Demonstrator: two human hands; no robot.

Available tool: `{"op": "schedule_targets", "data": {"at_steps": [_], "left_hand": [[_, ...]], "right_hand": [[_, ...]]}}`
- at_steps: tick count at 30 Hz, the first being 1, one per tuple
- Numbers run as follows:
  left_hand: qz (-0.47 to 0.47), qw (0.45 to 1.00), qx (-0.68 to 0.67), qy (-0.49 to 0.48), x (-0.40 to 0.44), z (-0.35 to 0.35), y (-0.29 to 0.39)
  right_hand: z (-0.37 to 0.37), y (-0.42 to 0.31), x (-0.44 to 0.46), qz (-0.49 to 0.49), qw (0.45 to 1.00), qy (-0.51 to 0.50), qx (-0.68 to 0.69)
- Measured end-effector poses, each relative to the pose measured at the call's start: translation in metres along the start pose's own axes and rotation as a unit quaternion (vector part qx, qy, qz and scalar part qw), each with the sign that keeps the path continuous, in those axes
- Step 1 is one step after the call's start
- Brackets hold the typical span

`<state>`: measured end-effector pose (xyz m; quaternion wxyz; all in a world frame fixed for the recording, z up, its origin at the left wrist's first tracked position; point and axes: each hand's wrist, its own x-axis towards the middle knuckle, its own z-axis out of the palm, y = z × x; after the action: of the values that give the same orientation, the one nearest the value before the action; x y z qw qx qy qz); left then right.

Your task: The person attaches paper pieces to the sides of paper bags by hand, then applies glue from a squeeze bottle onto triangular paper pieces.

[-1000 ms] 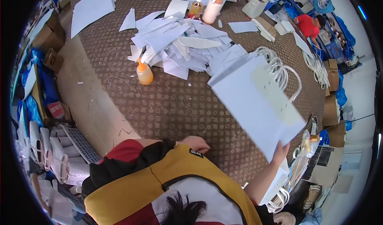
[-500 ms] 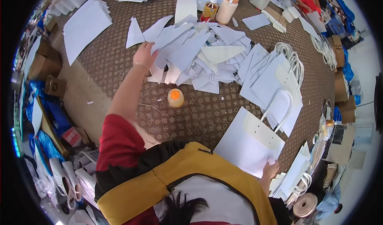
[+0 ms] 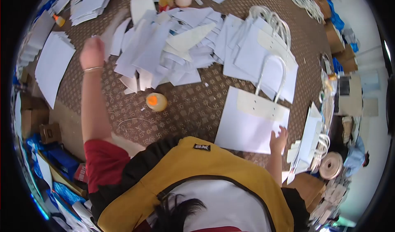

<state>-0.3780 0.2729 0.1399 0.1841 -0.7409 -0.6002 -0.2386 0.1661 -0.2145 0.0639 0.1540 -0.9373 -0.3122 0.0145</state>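
Observation:
My left hand (image 3: 92, 53) is raised at the left of the paper pile, its fingers curled but blurred. Beside it a smeared pale piece of paper (image 3: 112, 34) shows; whether the fingers hold it I cannot tell. White paper cut-offs (image 3: 150, 47) lie heaped in front of me. At the lower right corner of a white paper bag (image 3: 242, 123) with a rope handle (image 3: 263, 67), my right hand (image 3: 279, 140) has its fingers apart. That bag lies flat close to my body. A small bottle with an orange cap (image 3: 156, 102) stands near the heap.
More white bags with rope handles (image 3: 271, 39) are stacked at the right of the heap. Paper sheets (image 3: 53, 65) lie at the left. An amber bottle (image 3: 166, 0) stands at the back. Cardboard boxes (image 3: 33, 123) and a roll of tape or cord (image 3: 330, 165) are at the sides.
My left hand has left the heap's edge and moved left, its fingers now curled. My right hand's fingers have come up and spread at the bag's corner. The whole view has shifted.

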Motion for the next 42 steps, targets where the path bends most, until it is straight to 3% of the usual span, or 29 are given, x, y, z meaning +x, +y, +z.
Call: {"op": "schedule_targets", "data": {"at_steps": [1, 3, 4, 5, 7, 8, 9, 10, 13, 14, 17, 20, 25, 27, 29, 31, 35, 42], "left_hand": [[0.051, 0.991, -0.061, 0.109, -0.001, -0.012, 0.0], [0.063, 0.967, -0.193, 0.152, -0.013, -0.086, 0.061], [-0.006, 0.943, -0.32, 0.087, -0.032, -0.108, 0.087], [-0.078, 0.898, -0.433, 0.018, -0.052, -0.127, 0.113], [-0.052, 0.743, -0.665, -0.057, -0.101, -0.146, 0.183], [0.006, 0.778, -0.626, -0.059, -0.126, -0.144, 0.216], [-0.036, 0.747, -0.639, -0.179, -0.151, -0.152, 0.246], [-0.096, 0.671, -0.692, -0.248, -0.178, -0.133, 0.269], [-0.105, 0.635, -0.704, -0.302, -0.25, -0.098, 0.309], [-0.102, 0.634, -0.703, -0.305, -0.262, -0.092, 0.31], [-0.056, 0.664, -0.642, -0.379, -0.291, -0.076, 0.304], [-0.023, 0.7, -0.557, -0.446, -0.303, -0.06, 0.29], [0.033, 0.757, -0.464, -0.459, -0.278, -0.048, 0.287], [0.151, 0.836, -0.379, -0.368, -0.259, -0.042, 0.297], [0.198, 0.828, -0.442, -0.283, -0.242, -0.035, 0.321], [0.285, 0.843, -0.369, -0.267, -0.229, -0.024, 0.345], [0.322, 0.859, -0.246, -0.314, -0.227, 0.005, 0.372], [0.318, 0.859, -0.247, -0.315, -0.233, 0.012, 0.374]], "right_hand": [[-0.001, -0.011, -0.001, -0.014, 0.998, 0.012, 0.056], [-0.004, -0.047, -0.006, -0.002, 0.984, -0.019, 0.177], [-0.002, -0.061, -0.007, -0.033, 0.963, -0.077, 0.254], [-0.003, -0.08, -0.013, -0.007, 0.909, -0.151, 0.389], [0.0, -0.122, -0.029, -0.021, 0.797, -0.218, 0.563], [-0.005, -0.139, -0.036, -0.02, 0.756, -0.255, 0.602], [-0.009, -0.151, -0.041, -0.024, 0.711, -0.292, 0.639], [-0.005, -0.156, -0.046, -0.025, 0.709, -0.286, 0.645], [0.007, -0.158, -0.056, 0.059, 0.709, -0.265, 0.651], [0.013, -0.151, -0.056, 0.062, 0.708, -0.262, 0.653], [0.048, -0.124, -0.051, 0.043, 0.812, -0.287, 0.506], [0.082, -0.116, -0.055, 0.04, 0.84, -0.292, 0.456], [0.103, -0.118, -0.054, 0.033, 0.86, -0.306, 0.408], [0.1, -0.121, -0.055, 0.034, 0.866, -0.307, 0.393], [0.094, -0.124, -0.053, 0.027, 0.882, -0.309, 0.355], [0.099, -0.124, -0.052, 0.034, 0.879, -0.316, 0.356], [0.103, -0.126, -0.047, 0.045, 0.878, -0.322, 0.352], [0.097, -0.131, -0.046, 0.034, 0.895, -0.322, 0.309]]}}
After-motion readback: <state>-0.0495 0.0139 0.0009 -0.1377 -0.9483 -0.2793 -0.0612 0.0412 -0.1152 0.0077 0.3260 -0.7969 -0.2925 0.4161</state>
